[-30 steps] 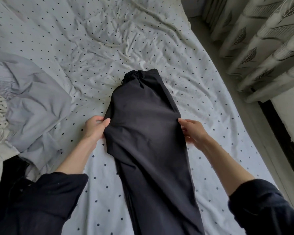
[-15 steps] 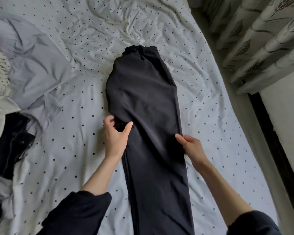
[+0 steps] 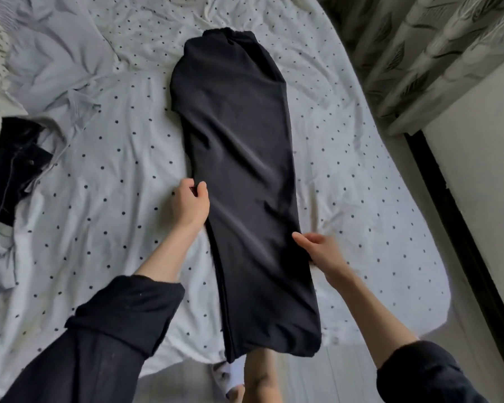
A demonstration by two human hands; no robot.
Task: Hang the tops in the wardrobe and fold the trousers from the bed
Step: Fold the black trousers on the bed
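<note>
Black trousers (image 3: 239, 158) lie lengthwise on the dotted white bed sheet (image 3: 114, 175), legs folded one over the other, waistband at the far end, hems hanging just past the bed's near edge. My left hand (image 3: 191, 203) pinches the trousers' left edge about halfway down. My right hand (image 3: 320, 250) is at the right edge, thumb on top of the cloth and fingers blurred behind it. Both sleeves are dark.
A heap of clothes lies at the left: a pale grey garment (image 3: 56, 62), a black one (image 3: 12, 161) and white cloth. Patterned curtains (image 3: 434, 53) hang at the right, beside a wall with a dark strip (image 3: 448, 213). A foot (image 3: 259, 376) shows on the floor below.
Both hands have slid down along the trousers' edges toward the hems. The view has tilted down, so the bed's near edge and the floor now show.
</note>
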